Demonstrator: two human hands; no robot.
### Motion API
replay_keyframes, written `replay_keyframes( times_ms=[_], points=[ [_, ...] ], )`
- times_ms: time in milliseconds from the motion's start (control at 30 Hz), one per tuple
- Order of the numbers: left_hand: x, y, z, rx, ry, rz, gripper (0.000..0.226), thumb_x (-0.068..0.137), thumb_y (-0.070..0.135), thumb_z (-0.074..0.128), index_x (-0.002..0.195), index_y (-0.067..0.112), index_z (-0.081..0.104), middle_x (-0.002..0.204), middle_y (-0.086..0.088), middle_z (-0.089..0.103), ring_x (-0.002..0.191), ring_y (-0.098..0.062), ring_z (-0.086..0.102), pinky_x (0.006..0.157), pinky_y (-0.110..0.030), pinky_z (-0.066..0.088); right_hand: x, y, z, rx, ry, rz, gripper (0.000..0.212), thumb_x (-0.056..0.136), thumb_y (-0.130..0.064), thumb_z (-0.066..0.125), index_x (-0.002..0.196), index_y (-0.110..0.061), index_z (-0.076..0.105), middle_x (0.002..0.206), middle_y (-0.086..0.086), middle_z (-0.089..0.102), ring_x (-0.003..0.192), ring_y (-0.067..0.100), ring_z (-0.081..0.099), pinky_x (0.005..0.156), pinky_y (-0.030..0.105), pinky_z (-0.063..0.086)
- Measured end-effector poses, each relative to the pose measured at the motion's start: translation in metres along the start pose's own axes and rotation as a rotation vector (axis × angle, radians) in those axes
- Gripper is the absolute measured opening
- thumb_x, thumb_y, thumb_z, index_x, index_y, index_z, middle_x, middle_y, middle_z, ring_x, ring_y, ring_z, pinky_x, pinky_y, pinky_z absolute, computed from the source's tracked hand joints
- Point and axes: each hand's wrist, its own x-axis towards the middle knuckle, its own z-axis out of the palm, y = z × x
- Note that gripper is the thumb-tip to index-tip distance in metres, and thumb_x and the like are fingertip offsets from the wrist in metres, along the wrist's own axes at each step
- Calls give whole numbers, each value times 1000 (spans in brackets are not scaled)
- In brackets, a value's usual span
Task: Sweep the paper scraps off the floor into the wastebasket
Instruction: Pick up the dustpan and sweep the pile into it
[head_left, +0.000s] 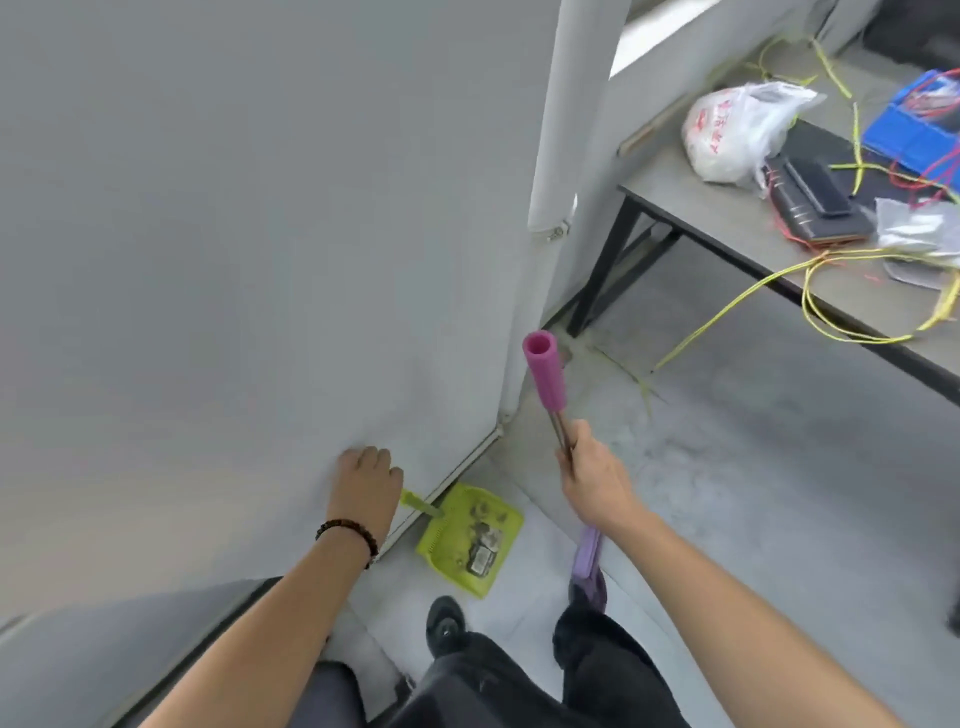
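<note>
A lime-green dustpan (506, 525) hangs low by the wall, with paper scraps (483, 545) and bits of debris lying in it. My left hand (366, 491) grips the dustpan's green handle, which sticks out past my fingers. My right hand (597, 475) grips the thin metal shaft of a broom (545, 371) just below its pink foam grip. The broom's purple head (587, 569) hangs near my right shoe. No wastebasket is in view.
A grey wall (234, 234) fills the left, with a white pipe (566, 114) at its corner. A grey table (691, 182) at the right carries a plastic bag (737, 130), dark cases, a blue box and yellow-green wires (727, 301). Grey floor (753, 493) lies ahead.
</note>
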Motion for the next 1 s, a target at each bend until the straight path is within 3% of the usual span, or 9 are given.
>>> replay_keyframes(
  times_ms=[133, 333, 500, 567, 633, 733, 833, 1000],
  points=[
    [15, 3, -15, 37, -48, 131, 31, 85, 15, 51, 112, 26, 60, 111, 3, 61, 106, -20, 57, 103, -41, 29, -35, 5, 9, 25, 91, 103, 17, 102, -22, 43, 94, -25, 28, 77, 1, 47, 65, 27, 42, 58, 35, 32],
    [32, 36, -65, 119, 118, 291, 25, 87, 12, 48, 101, 26, 64, 105, 5, 64, 101, -20, 60, 104, -41, 28, -90, 41, 5, 144, 228, 353, 12, 102, -26, 43, 98, -23, 32, 69, 0, 51, 62, 30, 53, 57, 44, 47],
    [11, 103, -116, 151, 233, 426, 25, 84, 8, 47, 89, 27, 63, 96, 4, 69, 93, -19, 65, 90, -36, 32, -166, 89, -8, 286, 410, 595, 10, 100, -25, 47, 105, -18, 42, 88, 7, 62, 79, 31, 61, 70, 43, 52],
    [-6, 142, -136, 183, 257, 507, 22, 81, 6, 49, 72, 25, 54, 92, 4, 71, 89, -18, 66, 85, -34, 32, -205, 116, -15, 334, 492, 666, 10, 99, -26, 47, 105, -19, 43, 88, 6, 62, 82, 33, 61, 72, 45, 52],
    [-23, 188, -157, 242, 293, 561, 25, 78, 7, 51, 61, 24, 42, 90, 5, 71, 86, -18, 66, 91, -35, 33, -248, 146, -23, 405, 580, 738, 9, 98, -27, 48, 105, -22, 43, 86, 5, 63, 80, 31, 62, 73, 45, 52],
    [-60, 266, -184, 301, 325, 612, 15, 80, 12, 52, 74, 25, 56, 97, 5, 71, 94, -18, 67, 97, -35, 35, -318, 193, -31, 463, 713, 822, 8, 97, -26, 49, 104, -23, 46, 87, 2, 64, 84, 29, 63, 75, 42, 52],
    [-106, 354, -204, 269, 328, 657, 24, 84, 12, 52, 99, 21, 68, 107, 1, 70, 102, -21, 68, 80, -29, 47, -393, 245, -38, 463, 824, 869, 7, 98, -24, 49, 104, -20, 48, 88, 3, 64, 85, 30, 63, 75, 42, 51],
    [-174, 489, -247, 242, 394, 723, 20, 87, 19, 51, 100, 23, 66, 106, 3, 69, 100, -21, 67, 68, -27, 43, -504, 331, -64, 396, 992, 935, 14, 99, -25, 51, 107, -13, 52, 91, 6, 63, 84, 32, 63, 72, 42, 51]
  ],
)
